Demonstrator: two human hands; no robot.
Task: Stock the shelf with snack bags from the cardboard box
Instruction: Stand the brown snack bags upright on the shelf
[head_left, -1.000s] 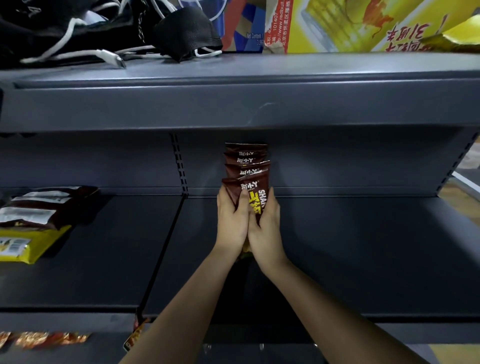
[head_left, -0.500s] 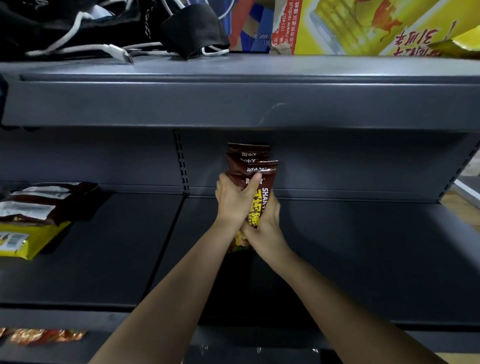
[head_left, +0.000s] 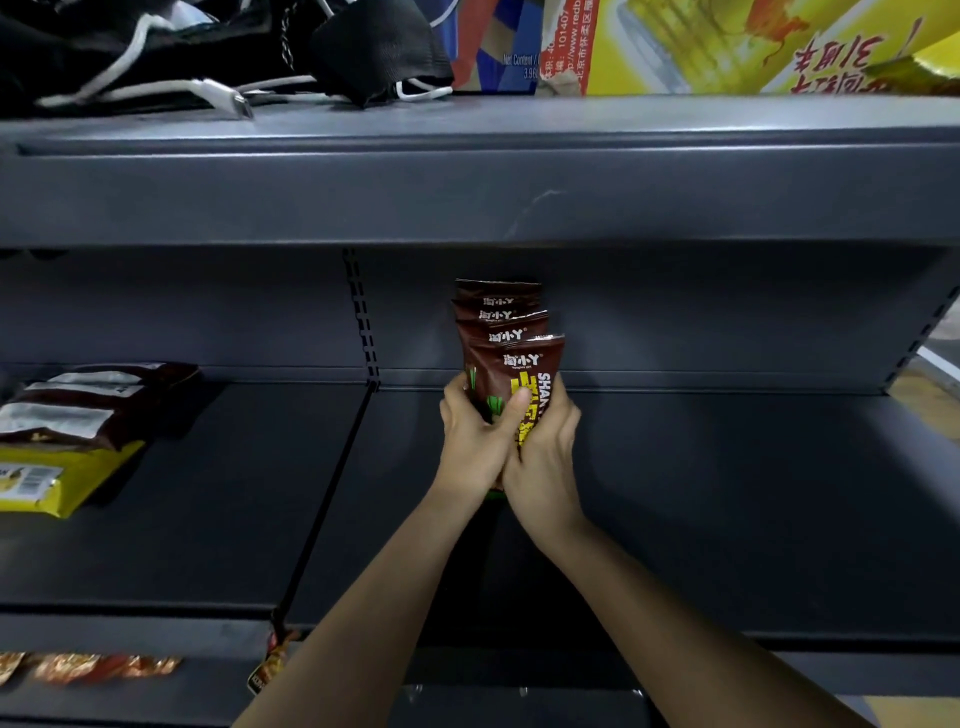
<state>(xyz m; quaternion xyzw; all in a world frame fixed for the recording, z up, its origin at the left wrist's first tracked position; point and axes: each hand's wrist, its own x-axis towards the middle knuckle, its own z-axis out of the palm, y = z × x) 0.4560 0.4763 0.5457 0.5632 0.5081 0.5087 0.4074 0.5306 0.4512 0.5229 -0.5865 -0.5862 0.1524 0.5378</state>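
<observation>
Several brown snack bags (head_left: 511, 353) with white and yellow lettering stand upright in a row toward the back of the dark grey shelf (head_left: 701, 499). My left hand (head_left: 475, 441) grips the front bags from the left, thumb across the front bag's face. From the right, my right hand (head_left: 545, 452) clasps the same bags, its fingers wrapped round their side. The two hands touch each other below the bags. The bags' lower parts are hidden behind my hands. No cardboard box is in view.
Brown and yellow bags (head_left: 67, 436) lie flat at the shelf's left end. A slotted upright (head_left: 363, 322) divides the back panel. The upper shelf (head_left: 467, 171) carries black cloth with white cords (head_left: 208, 57) and a yellow carton (head_left: 753, 47). Orange packets (head_left: 88, 665) lie on the lower shelf.
My left hand has slid down from the front bag's top to its left side. The front bag now stands more upright and its face shows. Both hands stay on the bags.
</observation>
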